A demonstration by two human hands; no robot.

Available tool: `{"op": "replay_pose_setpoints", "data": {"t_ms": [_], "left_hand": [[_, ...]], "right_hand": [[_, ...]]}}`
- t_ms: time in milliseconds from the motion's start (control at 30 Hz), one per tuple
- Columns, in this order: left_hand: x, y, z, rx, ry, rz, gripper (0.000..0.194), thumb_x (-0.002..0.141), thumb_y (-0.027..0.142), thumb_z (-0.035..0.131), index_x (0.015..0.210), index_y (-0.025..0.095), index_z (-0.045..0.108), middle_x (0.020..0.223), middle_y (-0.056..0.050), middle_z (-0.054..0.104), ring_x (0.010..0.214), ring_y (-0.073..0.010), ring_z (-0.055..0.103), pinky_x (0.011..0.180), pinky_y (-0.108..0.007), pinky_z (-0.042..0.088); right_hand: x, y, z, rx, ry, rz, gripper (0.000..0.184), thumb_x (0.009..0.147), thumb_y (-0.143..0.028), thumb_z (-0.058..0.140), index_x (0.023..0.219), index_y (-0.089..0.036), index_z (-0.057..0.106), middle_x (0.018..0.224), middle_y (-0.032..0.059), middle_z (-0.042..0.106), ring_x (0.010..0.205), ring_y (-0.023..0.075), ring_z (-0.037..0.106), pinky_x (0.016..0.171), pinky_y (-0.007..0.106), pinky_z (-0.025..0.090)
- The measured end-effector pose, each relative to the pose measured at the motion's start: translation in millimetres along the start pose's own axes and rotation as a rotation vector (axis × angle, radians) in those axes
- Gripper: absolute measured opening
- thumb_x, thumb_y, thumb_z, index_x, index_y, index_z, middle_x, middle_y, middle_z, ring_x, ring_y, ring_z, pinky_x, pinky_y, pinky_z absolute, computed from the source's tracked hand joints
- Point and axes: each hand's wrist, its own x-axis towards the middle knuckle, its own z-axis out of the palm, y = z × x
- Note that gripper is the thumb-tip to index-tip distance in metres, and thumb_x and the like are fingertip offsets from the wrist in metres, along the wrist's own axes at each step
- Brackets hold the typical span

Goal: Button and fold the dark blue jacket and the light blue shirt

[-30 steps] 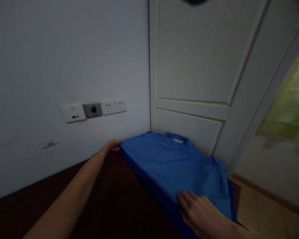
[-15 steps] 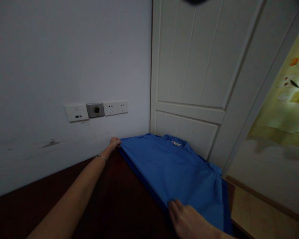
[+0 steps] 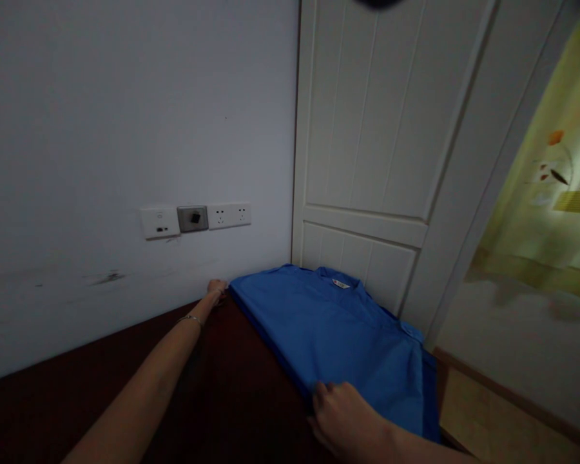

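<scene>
A blue collared shirt [image 3: 290,322] lies spread on a dark reddish-brown surface [image 3: 241,380], its collar toward the white door panel and a small white label inside the neck. My left hand [image 3: 217,288], with a thin bracelet on the wrist, reaches to the far left corner of the shirt. Its fingers are closed at that corner and partly hidden. My right hand [image 3: 341,412] is closed on the near edge of the cloth, knuckles up. A darker blue layer shows beneath the lighter one along the left edge.
Wall sockets [image 3: 229,215] and a grey switch plate [image 3: 192,219] sit on the pale wall at left. A white panelled door [image 3: 362,129] stands behind the shirt. At right hangs a yellow flowered curtain [image 3: 536,212], above a light wooden floor [image 3: 493,412].
Both hands have shifted slightly left, the near edge and far left corner of the shirt moving with them. The camera view has turned a little.
</scene>
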Motion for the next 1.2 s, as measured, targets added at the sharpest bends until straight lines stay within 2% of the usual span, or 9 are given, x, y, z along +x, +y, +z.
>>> {"op": "replay_pose_setpoints", "data": {"t_ms": [167,300,600,733,833,933,1000,1100,1200], "left_hand": [[-16.8,-26.9,-37.1,-0.025,0.039,-0.056,0.02,0.085,0.019,0.046,0.101,0.01,0.055,0.086,-0.008,0.062,0.069,-0.015,0.061,0.054,-0.023,0.048],[-35.6,-64.4,-81.3,-0.008,0.123,-0.057,0.016,0.082,0.015,0.042,0.09,0.012,0.056,0.071,-0.006,0.062,0.055,-0.0123,0.059,0.045,-0.018,0.041],[-86.4,-162.3,-222.9,0.228,0.3,-0.069,0.014,0.074,0.008,0.05,0.082,0.012,0.06,0.08,-0.006,0.066,0.079,-0.015,0.062,0.064,-0.018,0.043],[-129.6,-196.5,-262.9,0.391,0.284,-0.054,0.02,0.073,0.006,0.049,0.086,0.012,0.062,0.092,-0.008,0.066,0.09,-0.0159,0.06,0.079,-0.021,0.042],[-165.1,-215.0,-267.4,0.504,0.244,-0.021,0.027,0.076,0.012,0.05,0.1,0.012,0.061,0.108,-0.012,0.061,0.104,-0.0195,0.054,0.091,-0.026,0.038],[-196.9,-224.7,-255.5,0.589,0.186,0.01,0.041,0.079,0.028,0.052,0.118,0.014,0.053,0.128,-0.014,0.048,0.122,-0.0266,0.039,0.101,-0.034,0.029],[-212.8,-224.8,-243.4,0.7,0.086,0.057,0.051,0.083,0.039,0.046,0.128,0.017,0.044,0.14,-0.015,0.034,0.131,-0.0307,0.023,0.105,-0.041,0.021],[-225.4,-217.1,-224.9,0.814,-0.051,0.134,0.055,0.088,0.049,0.029,0.137,0.025,0.03,0.147,-0.012,0.018,0.134,-0.0329,0.011,0.105,-0.049,0.015],[-227.3,-207.2,-209.5,0.815,-0.088,0.192,0.052,0.089,0.051,0.021,0.138,0.034,0.026,0.149,-0.006,0.013,0.134,-0.033,0.01,0.105,-0.051,0.016]], "right_hand": [[44.8,0.0,-30.1,0.065,0.059,0.007,0.023,0.085,-0.027,0.043,0.08,-0.014,0.062,0.074,0.0099,0.063,0.062,0.0197,0.06,0.048,0.027,0.042],[95.7,-9.5,-38.4,0.103,0.086,-0.025,0.024,0.085,-0.027,0.043,0.088,-0.013,0.061,0.086,0.0124,0.063,0.074,0.0229,0.06,0.056,0.03,0.045],[198.3,-63.2,-24.0,0.156,0.103,-0.094,0.027,0.08,-0.021,0.046,0.102,-0.01,0.058,0.101,0.0171,0.059,0.093,0.0274,0.055,0.068,0.034,0.046],[223.5,-85.3,-8.5,0.217,0.106,-0.105,0.03,0.082,-0.023,0.043,0.105,-0.01,0.057,0.106,0.0177,0.057,0.099,0.0279,0.052,0.076,0.037,0.043],[236.8,-95.4,3.1,0.286,0.095,-0.059,0.034,0.087,-0.028,0.036,0.107,-0.01,0.057,0.112,0.0187,0.055,0.105,0.028,0.049,0.084,0.04,0.038],[246.8,-103.0,14.7,0.37,0.061,0.016,0.041,0.089,-0.032,0.032,0.114,-0.009,0.053,0.119,0.0195,0.051,0.111,0.029,0.046,0.087,0.041,0.036],[250.4,-107.4,21.7,0.408,0.037,0.061,0.044,0.09,-0.033,0.03,0.119,-0.009,0.051,0.124,0.0197,0.048,0.115,0.0301,0.043,0.089,0.042,0.035],[248.5,-111.8,28.3,0.439,0.029,0.103,0.046,0.09,-0.033,0.028,0.125,-0.01,0.047,0.133,0.018,0.042,0.123,0.0306,0.036,0.095,0.043,0.03],[237.5,-113.0,29.2,0.466,0.021,0.122,0.047,0.09,-0.033,0.027,0.128,-0.011,0.045,0.136,0.0154,0.04,0.126,0.0299,0.032,0.099,0.043,0.026]]}}
